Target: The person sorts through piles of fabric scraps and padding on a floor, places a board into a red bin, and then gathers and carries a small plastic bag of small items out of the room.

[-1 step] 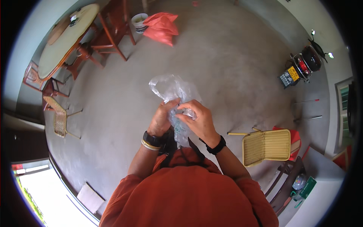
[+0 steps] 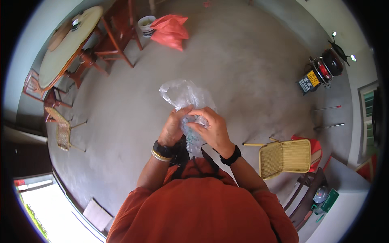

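A clear, crinkled plastic bag (image 2: 184, 92) with faint green printing hangs in front of my chest, gripped by both hands. My left hand (image 2: 174, 124) closes round its left side, with the thumb pointing inward. From the right, my right hand (image 2: 212, 126) has its bent fingers and thumb on the bag's middle, near the left thumb. Loose film puffs out beyond the fingers, and the lower part of the bag droops toward my orange-red shirt (image 2: 194, 202). Whether anything lies inside the bag, I cannot tell.
A yellow woven chair (image 2: 285, 159) stands to my right, another wicker chair (image 2: 63, 131) to my left. Far left are an oval table (image 2: 67, 52) and a wooden chair (image 2: 115, 38). Beyond lie a white bucket (image 2: 146, 26) and a red plastic bag (image 2: 170, 30). A motorbike (image 2: 324, 69) is parked far right.
The room has shifted slightly in view, its left side most. Both hands keep their hold on the clear bag, with only a tiny shift of the right fingers.
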Demonstrator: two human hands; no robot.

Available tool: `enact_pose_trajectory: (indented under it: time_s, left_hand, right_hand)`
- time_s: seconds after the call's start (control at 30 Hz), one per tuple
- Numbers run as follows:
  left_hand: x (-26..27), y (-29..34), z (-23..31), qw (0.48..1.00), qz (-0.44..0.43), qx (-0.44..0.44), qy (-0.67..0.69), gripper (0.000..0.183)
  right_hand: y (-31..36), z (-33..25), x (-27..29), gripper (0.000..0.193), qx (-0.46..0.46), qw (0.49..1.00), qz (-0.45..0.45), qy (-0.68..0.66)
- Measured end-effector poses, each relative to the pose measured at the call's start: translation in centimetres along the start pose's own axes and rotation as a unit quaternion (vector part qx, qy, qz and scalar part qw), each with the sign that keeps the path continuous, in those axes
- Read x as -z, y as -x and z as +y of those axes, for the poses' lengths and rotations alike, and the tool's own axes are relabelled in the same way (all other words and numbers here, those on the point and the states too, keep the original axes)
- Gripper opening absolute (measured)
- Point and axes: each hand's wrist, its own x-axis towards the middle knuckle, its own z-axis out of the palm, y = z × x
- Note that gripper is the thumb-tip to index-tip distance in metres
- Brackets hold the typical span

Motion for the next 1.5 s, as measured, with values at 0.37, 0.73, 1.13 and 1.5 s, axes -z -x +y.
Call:
enact_pose_trajectory:
  time_s: [0.37, 0.73, 1.13, 1.5]
  left_hand:
    - [-6.1, -30.9, 9.8, 0.994, -0.07, -0.007, -0.083, 0.02]
    - [-15.3, -62.4, 16.6, 0.991, -0.079, 0.054, -0.093, 0.036]
    - [-26.5, -92.1, 17.8, 0.987, -0.123, 0.015, -0.106, 0.062]
    - [-33.1, -122.3, 23.9, 0.955, -0.265, 0.046, -0.126, 0.063]
  right_hand:
    - [-27.8, 12.5, 6.5, 0.009, -0.059, 0.994, 0.094, -0.016]
    - [-53.2, 28.6, 24.8, 0.012, -0.107, 0.977, 0.18, -0.031]
    - [-81.0, 42.9, 43.0, 0.015, -0.038, 0.996, 0.076, 0.039]
    - [-106.3, 55.4, 50.7, 0.018, -0.022, 0.985, 0.171, -0.02]
